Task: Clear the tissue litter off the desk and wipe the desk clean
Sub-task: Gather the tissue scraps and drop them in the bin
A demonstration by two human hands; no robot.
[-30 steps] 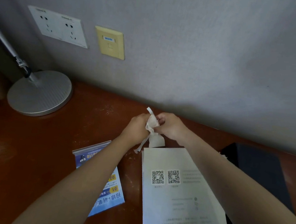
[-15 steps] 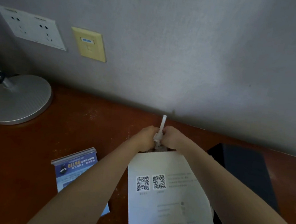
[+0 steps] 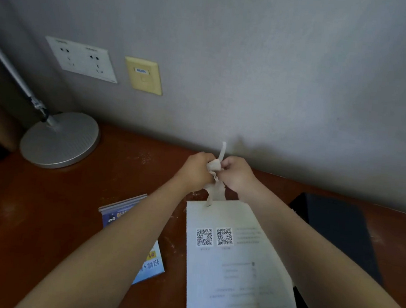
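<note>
Far left: a silver lamp (image 3: 59,140) stands on the reddish-brown desk (image 3: 30,211), its round base close to the wall and its thin pole leaning up and out of view to the left. On the grey wall (image 3: 279,74) above it, a white double socket plate (image 3: 82,59), and just to its right a yellowish wall plate (image 3: 143,75) with a small blue label. Lower on the desk, a blue leaflet (image 3: 134,241) with printed characters lies flat, partly covered by the person's left forearm. Pale specks and smears show on the desk surface around the leaflet and near the wall. Centre: left hand (image 3: 195,171) and right hand (image 3: 238,174) meet above the desk close to the wall, both with fingers curled, both gripping the same crumpled white tissue (image 3: 214,166) between them. One thin strip of the tissue sticks up above the knuckles; a looser tail hangs down below the hands and reaches the top edge of a white sheet of paper (image 3: 235,268). The sheet bears two QR codes and faint lines of text, and lies flat on the desk under and between the forearms. Right: a dark flat pad (image 3: 338,231) rests on the desk beside the paper, partly hidden by the right forearm; what it is cannot be told.
</note>
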